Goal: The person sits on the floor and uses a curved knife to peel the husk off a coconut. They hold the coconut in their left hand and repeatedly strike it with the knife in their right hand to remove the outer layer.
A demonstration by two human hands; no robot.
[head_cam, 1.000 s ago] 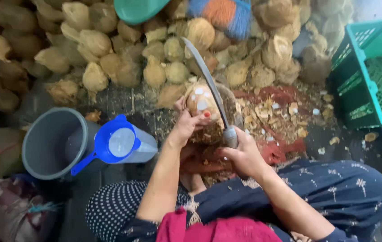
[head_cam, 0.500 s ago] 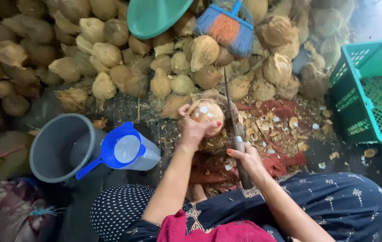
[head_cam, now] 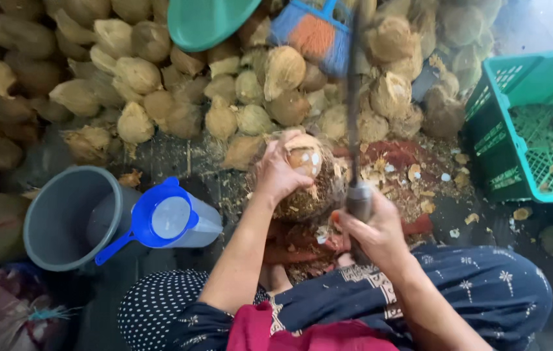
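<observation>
The left hand [head_cam: 283, 172] is clamped over the top of a round, brown, fibrous husked coconut [head_cam: 309, 182], fingers spread across its pale chipped crown and pressing it down. The coconut sits on the dark floor [head_cam: 224, 188] just in front of the person's knees, on a patch of reddish husk scraps and pale shell chips [head_cam: 413, 172]. The right hand [head_cam: 370, 227] is wrapped tight around the grey handle of a long, dark-bladed chopping knife [head_cam: 353, 117], whose blade stands nearly upright, just beside the coconut on its right and blurred along its length.

By the look of it the coconut is hard, fairly heavy and rough enough not to slip, though its round shape would let it roll; a hold on the top and far side, well away from the blade's edge, seems the safest. The shell looks brittle where it is already chipped.

To the left stand a grey plastic bucket [head_cam: 68, 218] and, touching it, a blue-rimmed plastic jug with a strainer top [head_cam: 169, 218]. A heap of unpeeled tan coconuts [head_cam: 159, 97] fills the back, with a green plastic basin [head_cam: 208, 23] and a blue-and-orange hand broom [head_cam: 312, 32] on it. A green plastic crate [head_cam: 494, 140] is at the right.
</observation>
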